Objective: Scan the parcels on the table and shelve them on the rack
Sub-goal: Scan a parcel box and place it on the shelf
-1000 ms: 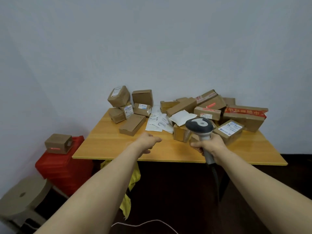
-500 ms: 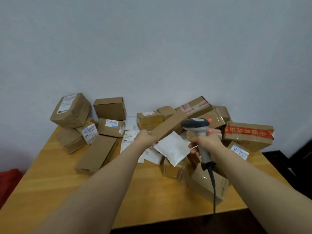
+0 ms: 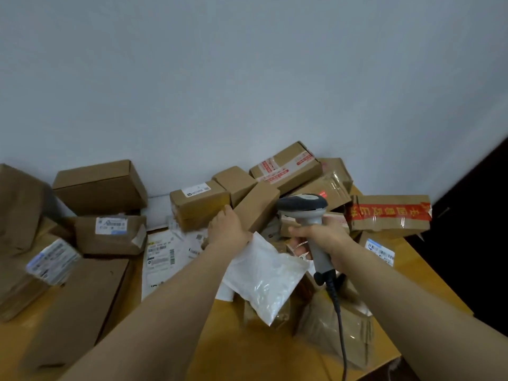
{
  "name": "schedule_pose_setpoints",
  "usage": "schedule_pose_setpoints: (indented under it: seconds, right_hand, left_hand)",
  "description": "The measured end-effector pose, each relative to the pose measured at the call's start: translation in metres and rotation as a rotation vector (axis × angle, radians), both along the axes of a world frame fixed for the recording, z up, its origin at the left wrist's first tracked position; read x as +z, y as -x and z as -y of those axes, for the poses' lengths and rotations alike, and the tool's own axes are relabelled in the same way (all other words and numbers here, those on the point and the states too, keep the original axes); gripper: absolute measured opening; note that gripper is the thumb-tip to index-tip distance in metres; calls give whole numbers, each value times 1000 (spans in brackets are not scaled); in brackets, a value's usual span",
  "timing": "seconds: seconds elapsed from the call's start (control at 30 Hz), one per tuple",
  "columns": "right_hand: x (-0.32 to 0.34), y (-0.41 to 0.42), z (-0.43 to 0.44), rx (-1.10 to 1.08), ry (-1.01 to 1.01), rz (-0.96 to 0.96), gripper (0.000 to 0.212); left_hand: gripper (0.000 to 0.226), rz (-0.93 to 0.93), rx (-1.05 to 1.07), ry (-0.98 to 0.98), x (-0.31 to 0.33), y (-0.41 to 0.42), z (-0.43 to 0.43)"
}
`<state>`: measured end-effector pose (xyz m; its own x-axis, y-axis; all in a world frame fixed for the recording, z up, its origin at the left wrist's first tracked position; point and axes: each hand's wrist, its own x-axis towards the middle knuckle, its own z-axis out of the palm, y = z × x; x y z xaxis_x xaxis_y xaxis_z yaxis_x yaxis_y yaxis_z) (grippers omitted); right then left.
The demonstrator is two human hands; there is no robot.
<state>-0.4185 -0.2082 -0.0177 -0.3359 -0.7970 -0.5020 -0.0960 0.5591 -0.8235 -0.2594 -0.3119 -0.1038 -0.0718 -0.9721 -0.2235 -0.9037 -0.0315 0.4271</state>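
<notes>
Head view, close, forward-down over table (image 3: 406,254).

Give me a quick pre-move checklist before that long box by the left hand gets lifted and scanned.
1. Scanner in right hand: ok, handle gripped, head pointing toward the pile.
2. Left hand on the long box: ok for contact; whether the fingers have closed round it, cannot tell.
3. Long box free to lift: not ok, it leans tilted against the labelled box and the parcels behind it.
4. Barcode on the long box: cannot tell, no label on the faces in view.
5. White pouch clear of the path: not ok, it lies right under the left wrist.
6. Rack: cannot tell, out of view.
</notes>
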Motion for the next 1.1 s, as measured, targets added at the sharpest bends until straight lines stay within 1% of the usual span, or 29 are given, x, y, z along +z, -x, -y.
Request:
schedule_pose_setpoints:
  seconds: [0.07, 0.13, 0.23, 0.27, 0.33, 0.47, 0.53, 0.6, 0.63, 0.7, 0.77, 0.83, 0.93, 1.03, 1.1]
  right_hand:
    - [-2, 4, 3, -6, -14, 22, 17]
    - [-5, 8, 5, -5, -14, 43, 18]
    - [-8, 13, 6, 18, 2, 34, 19]
    - [-8, 15, 5, 18, 10, 28, 18]
    - [-7, 17, 2, 3, 31, 21, 18]
    - [5, 22, -8, 5, 86, 39, 19]
    - [12, 27, -15, -9, 129, 84, 21]
    - [22, 33, -24, -18, 179, 153, 20]
    - [26, 36, -28, -16, 198, 195, 19]
    - [35, 41, -39, -6, 221, 283, 15]
    - [42, 45, -51, 6, 234, 356, 12]
    - [46, 45, -64, 36, 236, 428, 14]
    - [53, 40, -88, 92, 198, 538, 26]
    - [62, 32, -113, 112, 166, 600, 52]
    - [70, 24, -132, 164, 140, 652, 55]
  left_hand:
    - [87, 43, -14, -12, -9, 7, 7]
    - [89, 63, -10, -17, -15, 12, 12]
    - [76, 70, 11, -5, -15, 13, 14]
    - [70, 44, 17, -15, -11, 11, 12]
    - [65, -40, 38, -25, 1, 4, 7]
    - [66, -168, 117, 27, 43, -16, -6]
    - [69, -246, 194, 59, 67, -25, -21]
    - [72, -296, 221, 145, 87, -35, -42]
    - [73, -276, 200, 212, 95, -41, -55]
    - [73, -176, 136, 368, 108, -51, -86]
    - [67, -109, 93, 520, 118, -58, -119]
    - [57, -81, 69, 646, 126, -61, -153]
    - [48, -16, 26, 754, 135, -62, -202]
    - [50, 53, 53, 774, 140, -68, -252]
    - [54, 101, 69, 789, 143, -74, -285]
